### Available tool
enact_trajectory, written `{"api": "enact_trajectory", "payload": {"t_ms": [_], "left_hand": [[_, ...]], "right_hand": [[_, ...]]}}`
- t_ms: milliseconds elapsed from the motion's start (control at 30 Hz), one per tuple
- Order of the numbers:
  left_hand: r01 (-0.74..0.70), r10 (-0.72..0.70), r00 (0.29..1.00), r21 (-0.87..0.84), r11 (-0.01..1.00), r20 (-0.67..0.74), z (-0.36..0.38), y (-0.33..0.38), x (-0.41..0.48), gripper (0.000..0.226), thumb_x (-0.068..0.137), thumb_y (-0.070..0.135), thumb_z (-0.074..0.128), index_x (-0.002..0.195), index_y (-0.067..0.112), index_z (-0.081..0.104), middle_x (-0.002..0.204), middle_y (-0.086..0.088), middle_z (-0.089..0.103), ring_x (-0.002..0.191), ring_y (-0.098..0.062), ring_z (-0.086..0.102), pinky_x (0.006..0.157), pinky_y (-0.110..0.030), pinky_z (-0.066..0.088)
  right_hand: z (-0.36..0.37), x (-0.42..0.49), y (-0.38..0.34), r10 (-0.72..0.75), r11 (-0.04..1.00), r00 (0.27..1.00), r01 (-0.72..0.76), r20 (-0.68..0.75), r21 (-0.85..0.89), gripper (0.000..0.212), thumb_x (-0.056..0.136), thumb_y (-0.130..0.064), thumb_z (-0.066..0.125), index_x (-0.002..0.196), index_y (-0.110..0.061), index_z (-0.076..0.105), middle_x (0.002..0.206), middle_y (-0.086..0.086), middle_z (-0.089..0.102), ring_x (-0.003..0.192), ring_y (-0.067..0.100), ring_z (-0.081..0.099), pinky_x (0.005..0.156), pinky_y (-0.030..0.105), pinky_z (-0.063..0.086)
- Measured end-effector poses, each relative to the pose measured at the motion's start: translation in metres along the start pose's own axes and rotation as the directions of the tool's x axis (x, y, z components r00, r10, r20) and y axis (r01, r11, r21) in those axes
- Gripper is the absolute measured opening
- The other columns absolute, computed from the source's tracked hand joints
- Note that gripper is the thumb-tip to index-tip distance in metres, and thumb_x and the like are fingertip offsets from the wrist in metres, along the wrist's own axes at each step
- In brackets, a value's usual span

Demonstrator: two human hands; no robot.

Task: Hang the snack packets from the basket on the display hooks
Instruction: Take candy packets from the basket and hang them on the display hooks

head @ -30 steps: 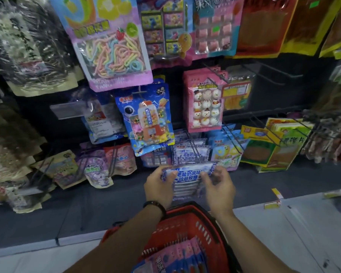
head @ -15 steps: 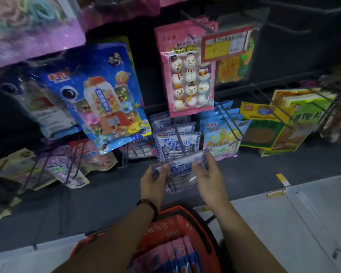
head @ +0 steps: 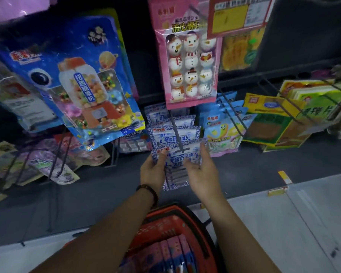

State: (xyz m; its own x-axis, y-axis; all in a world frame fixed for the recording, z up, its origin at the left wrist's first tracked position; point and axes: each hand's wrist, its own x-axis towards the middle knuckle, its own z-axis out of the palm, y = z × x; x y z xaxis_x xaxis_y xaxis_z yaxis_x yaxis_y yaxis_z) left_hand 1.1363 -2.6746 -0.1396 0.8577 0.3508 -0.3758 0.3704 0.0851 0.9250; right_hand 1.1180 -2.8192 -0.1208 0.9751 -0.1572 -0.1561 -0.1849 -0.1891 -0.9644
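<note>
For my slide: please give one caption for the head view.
Both hands hold a blue-white snack packet at a display hook above the red basket.

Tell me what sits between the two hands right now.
Head view: the blue-and-white packet, held between the left hand and right hand, at the hook's tip.

My one camera sits on my head, looking forward and steeply down, close to the display hooks (head: 180, 134) filling the upper frame. My forearms rise from the bottom edge, the red basket (head: 203, 241) sits bottom centre, and pale floor (head: 283, 223) shows lower right.
</note>
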Motion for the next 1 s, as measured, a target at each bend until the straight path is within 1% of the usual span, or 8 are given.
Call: {"api": "enact_trajectory", "payload": {"t_ms": [133,267,433,633,700,767,833,1000], "left_hand": [[0.033,-0.034,0.999,-0.029,0.999,-0.040,0.009,0.007,0.013,0.038,0.093,0.057,0.069,0.116,0.028,0.070,0.125,0.008,0.069,0.122,-0.024,0.065,0.109,-0.051,0.052],[0.021,-0.023,0.997,-0.030,0.999,-0.068,0.011,0.014,0.029,0.032,0.096,0.055,0.066,0.088,0.025,0.061,0.085,0.012,0.057,0.089,-0.019,0.059,0.088,-0.040,0.054],[-0.047,0.054,0.997,0.110,0.993,-0.057,0.007,0.020,0.042,0.049,0.097,0.060,0.061,0.087,0.015,0.042,0.082,-0.011,0.039,0.074,-0.022,0.043,0.070,-0.038,0.044],[-0.024,0.030,0.999,0.146,0.989,-0.039,0.008,0.018,0.048,0.045,0.095,0.065,0.058,0.096,0.020,0.057,0.102,-0.005,0.061,0.097,-0.025,0.058,0.093,-0.045,0.054],[-0.034,0.043,0.998,0.191,0.981,-0.042,0.008,0.018,0.047,0.062,0.094,0.069,0.057,0.130,0.018,0.061,0.127,-0.003,0.065,0.116,-0.023,0.059,0.100,-0.039,0.048],[-0.017,0.030,0.999,0.275,0.961,-0.043,0.005,0.018,0.046,0.081,0.095,0.071,0.055,0.154,0.016,0.046,0.151,-0.003,0.056,0.136,-0.026,0.054,0.113,-0.041,0.043],[-0.022,0.032,0.999,0.369,0.929,-0.020,-0.005,0.017,0.043,0.077,0.096,0.069,0.053,0.152,0.016,0.045,0.148,-0.005,0.058,0.133,-0.027,0.056,0.109,-0.038,0.044],[-0.099,0.060,0.993,0.468,0.878,0.097,-0.057,0.009,0.017,0.043,0.099,0.038,0.068,0.135,0.018,0.056,0.123,0.005,0.063,0.113,-0.018,0.060,0.094,-0.030,0.049]], "right_hand": [[0.001,0.001,0.005,-0.006,0.999,0.999,0.007,0.032,-0.034,0.081,0.103,-0.028,0.067,0.169,-0.027,0.020,0.155,-0.007,0.050,0.135,0.005,0.044,0.089,0.014,0.048],[0.004,0.003,0.007,0.032,0.999,0.996,-0.028,0.078,-0.043,0.079,0.102,-0.030,0.067,0.168,-0.030,0.023,0.170,-0.005,0.035,0.151,0.015,0.040,0.103,0.023,0.035],[0.009,0.005,0.013,0.084,0.995,0.991,-0.077,0.102,-0.069,0.072,0.099,-0.032,0.071,0.163,-0.028,0.036,0.151,-0.003,0.056,0.100,-0.014,0.059,0.068,-0.004,0.040],[0.010,0.002,0.018,0.090,0.989,0.986,-0.072,0.141,-0.128,0.040,0.098,-0.035,0.070,0.136,-0.038,0.059,0.106,-0.019,0.064,0.082,-0.007,0.066,0.067,0.008,0.045],[0.011,0.000,0.017,0.105,0.982,0.979,-0.074,0.174,-0.173,0.053,0.098,-0.038,0.069,0.147,-0.027,0.054,0.115,-0.011,0.069,0.092,0.000,0.064,0.078,0.018,0.046],[0.012,-0.001,0.019,0.123,0.973,0.967,-0.074,0.223,-0.217,0.052,0.098,-0.039,0.068,0.146,-0.022,0.056,0.105,-0.008,0.072,0.078,-0.005,0.067,0.065,0.008,0.046],[0.014,-0.006,0.022,0.126,0.964,0.956,-0.054,0.266,-0.261,0.046,0.098,-0.039,0.067,0.140,-0.021,0.060,0.093,-0.011,0.071,0.070,-0.014,0.065,0.055,0.002,0.044],[0.025,-0.022,0.028,0.098,0.896,0.939,0.061,0.329,-0.440,0.022,0.099,-0.035,0.066,0.118,-0.025,0.073,0.100,-0.008,0.075,0.083,-0.001,0.067,0.070,0.010,0.044]]}}
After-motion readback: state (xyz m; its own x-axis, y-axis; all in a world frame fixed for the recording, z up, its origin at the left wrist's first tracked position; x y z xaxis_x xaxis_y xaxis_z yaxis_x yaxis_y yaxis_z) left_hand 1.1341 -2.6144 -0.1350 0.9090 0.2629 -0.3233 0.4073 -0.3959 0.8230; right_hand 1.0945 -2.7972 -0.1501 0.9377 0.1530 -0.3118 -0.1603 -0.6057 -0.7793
